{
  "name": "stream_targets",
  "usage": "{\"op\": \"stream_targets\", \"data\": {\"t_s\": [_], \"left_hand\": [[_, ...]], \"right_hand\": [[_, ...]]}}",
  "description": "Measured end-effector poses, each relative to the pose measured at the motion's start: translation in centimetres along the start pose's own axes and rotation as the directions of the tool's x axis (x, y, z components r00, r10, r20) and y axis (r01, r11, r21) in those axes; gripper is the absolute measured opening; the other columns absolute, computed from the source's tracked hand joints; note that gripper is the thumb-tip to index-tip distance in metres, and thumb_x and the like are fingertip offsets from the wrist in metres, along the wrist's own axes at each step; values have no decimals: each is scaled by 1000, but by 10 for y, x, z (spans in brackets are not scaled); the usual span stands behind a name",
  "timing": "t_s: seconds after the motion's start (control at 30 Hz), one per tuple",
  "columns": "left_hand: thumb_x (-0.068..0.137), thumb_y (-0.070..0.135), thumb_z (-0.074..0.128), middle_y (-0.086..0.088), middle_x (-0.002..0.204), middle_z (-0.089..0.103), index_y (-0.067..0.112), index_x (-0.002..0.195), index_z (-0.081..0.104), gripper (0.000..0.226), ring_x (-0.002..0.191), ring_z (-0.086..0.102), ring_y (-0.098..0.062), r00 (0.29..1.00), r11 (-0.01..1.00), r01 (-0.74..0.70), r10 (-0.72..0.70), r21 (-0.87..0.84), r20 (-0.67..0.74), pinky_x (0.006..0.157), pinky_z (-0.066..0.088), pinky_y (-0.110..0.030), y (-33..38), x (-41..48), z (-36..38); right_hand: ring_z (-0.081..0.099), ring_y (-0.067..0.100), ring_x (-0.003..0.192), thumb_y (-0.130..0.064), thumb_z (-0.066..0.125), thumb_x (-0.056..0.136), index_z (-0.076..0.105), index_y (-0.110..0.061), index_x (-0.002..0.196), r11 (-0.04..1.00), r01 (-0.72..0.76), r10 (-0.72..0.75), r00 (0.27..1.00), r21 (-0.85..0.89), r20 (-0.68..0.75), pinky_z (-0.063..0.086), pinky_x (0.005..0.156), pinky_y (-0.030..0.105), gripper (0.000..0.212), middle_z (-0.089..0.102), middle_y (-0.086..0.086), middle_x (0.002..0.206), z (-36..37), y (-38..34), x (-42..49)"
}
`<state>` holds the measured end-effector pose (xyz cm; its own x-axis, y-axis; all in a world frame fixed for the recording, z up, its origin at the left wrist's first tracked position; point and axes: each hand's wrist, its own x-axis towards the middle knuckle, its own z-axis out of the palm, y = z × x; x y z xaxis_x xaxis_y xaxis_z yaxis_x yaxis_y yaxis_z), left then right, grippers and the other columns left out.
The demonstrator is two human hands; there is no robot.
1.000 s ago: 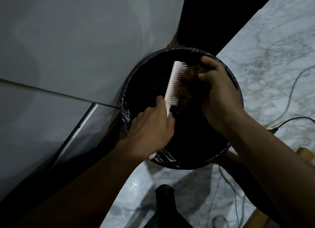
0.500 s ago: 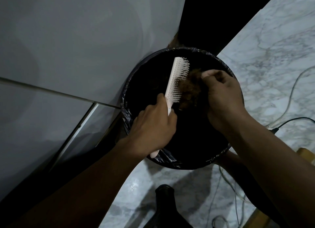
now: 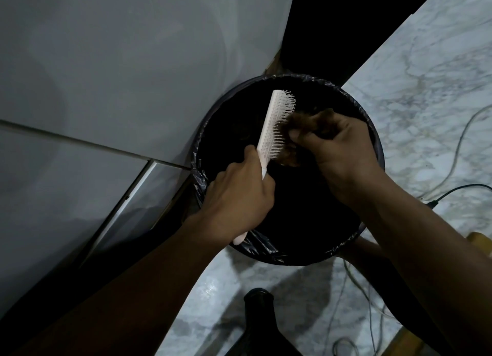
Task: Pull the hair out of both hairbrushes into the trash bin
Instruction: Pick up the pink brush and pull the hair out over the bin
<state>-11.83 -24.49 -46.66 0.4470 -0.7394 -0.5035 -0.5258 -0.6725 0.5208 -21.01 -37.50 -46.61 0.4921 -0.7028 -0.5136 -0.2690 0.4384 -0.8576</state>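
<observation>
A white hairbrush [image 3: 274, 126] is held over the round trash bin [image 3: 371, 131], which has a black liner. My left hand [image 3: 239, 195] grips the brush by its handle, bristles facing right. My right hand [image 3: 338, 147] pinches a clump of brown hair [image 3: 292, 139] that still clings to the lower bristles. The upper bristles look bare. Only one brush is in view.
A grey wall or cabinet panel [image 3: 119, 75] fills the left. The marble floor [image 3: 426, 94] lies to the right, with thin cables [image 3: 458, 147] and a black plug lead [image 3: 452, 193]. A dark object [image 3: 259, 326] stands near the bottom edge.
My right hand has slid down the bristles toward the handle, dragging the hair clump with it and baring the brush tip. The brush has lifted and tilted slightly.
</observation>
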Motion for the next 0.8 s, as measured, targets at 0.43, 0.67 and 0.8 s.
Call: {"op": "stream_targets", "data": {"t_s": [0.43,0.67,0.8], "left_hand": [[97,30,46,-4,93,54,19,103,34,17,79,58,-30,998,997,59,-60,-47,-37,68,47,-40,-4,4,-5],[98,33,44,-10,103,62,18,114,36,23,90,62,-36,1000,999,15,-15,30,-18,74,49,-43,-1,0,-6],[99,35,44,-7,97,59,22,107,32,20,86,62,-37,998,995,-15,20,95,-55,66,40,-38,-3,0,-5]], "right_hand": [[72,29,74,19,35,87,74,-8,98,992,-119,122,990,-46,64,61,57,37,48,73,17,94,1,-5,-2],[63,8,54,1,46,91,73,-6,92,960,-230,226,973,-162,-42,53,47,22,28,71,3,78,-4,-9,2],[74,20,82,-17,65,91,73,-1,109,954,-290,299,941,-76,161,61,72,26,25,77,10,97,-3,-8,-1]]}}
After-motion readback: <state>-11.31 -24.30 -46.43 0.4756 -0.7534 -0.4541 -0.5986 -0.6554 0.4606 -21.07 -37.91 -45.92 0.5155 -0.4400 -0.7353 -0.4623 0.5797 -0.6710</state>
